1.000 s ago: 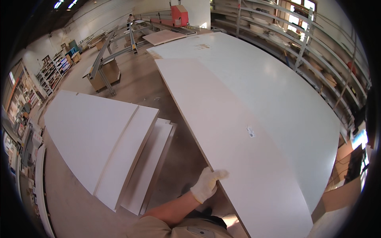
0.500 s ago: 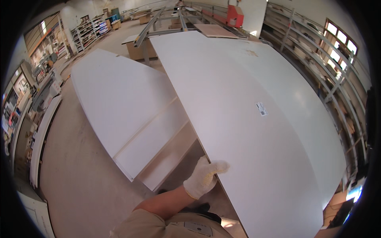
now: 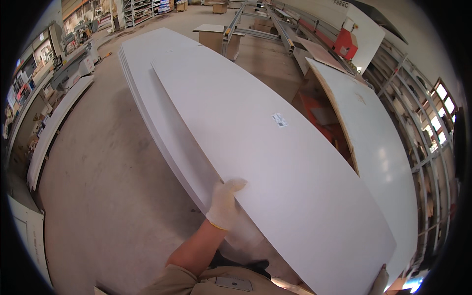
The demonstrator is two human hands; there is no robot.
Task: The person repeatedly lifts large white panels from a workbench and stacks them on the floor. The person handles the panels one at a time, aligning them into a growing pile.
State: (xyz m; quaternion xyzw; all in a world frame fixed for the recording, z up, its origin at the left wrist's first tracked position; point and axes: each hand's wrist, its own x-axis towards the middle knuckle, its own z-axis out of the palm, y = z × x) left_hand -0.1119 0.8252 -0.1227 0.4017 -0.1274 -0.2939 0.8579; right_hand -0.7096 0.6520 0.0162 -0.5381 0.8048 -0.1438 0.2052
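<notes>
In the head view, the left hand (image 3: 223,202), in a pale work glove, clamps the near long edge of a large white panel (image 3: 275,162), thumb lying on the top face and the fingers tucked under the edge out of sight. The forearm comes up from the lower edge of the picture. The panel runs from the lower right, close to the person's body, away toward the upper left, and it lies tilted over a stack of similar white boards (image 3: 147,83) whose layered edges show along its left side. A small sticker (image 3: 279,120) sits on the panel's top face, past the middle. At the panel's near right corner, by the bottom rim, the right hand (image 3: 379,281) shows only as a sliver of glove touching the corner; whether it is closed around the board cannot be told.

To the right, 1 more white sheet (image 3: 378,142) with a brown raw edge leans over an orange frame (image 3: 314,110). A red machine (image 3: 346,43) stands behind it, and metal racks (image 3: 423,113) line the right wall. The concrete floor (image 3: 108,187) spreads to the left, with a workbench (image 3: 73,69) beyond.
</notes>
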